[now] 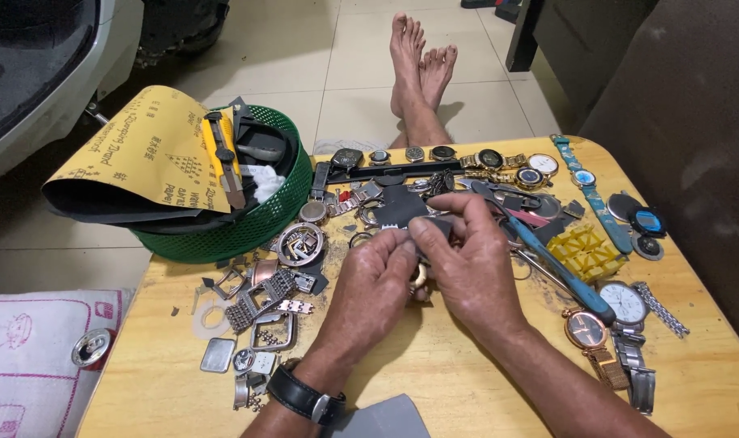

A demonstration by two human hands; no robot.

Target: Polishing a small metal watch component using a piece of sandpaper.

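My left hand (369,284) and my right hand (471,259) meet over the middle of a small wooden table (434,365). Together they pinch a small dark watch part (434,229); a bit of gold-coloured metal (419,278) shows under the fingers. What exactly the piece is stays hidden by my fingers. A black wristwatch (304,396) sits on my left wrist. Loose metal bracelet links and buckles (260,302) lie just left of my left hand. Blue-handled pliers (560,272) lie right of my right hand.
A row of watches (499,162) lines the far edge. More watches (608,324) and a yellow plastic holder (584,251) lie at right. A green basket (248,223) with sandpaper (142,154) stands at far left. Bare feet (418,61) rest on the tiled floor beyond.
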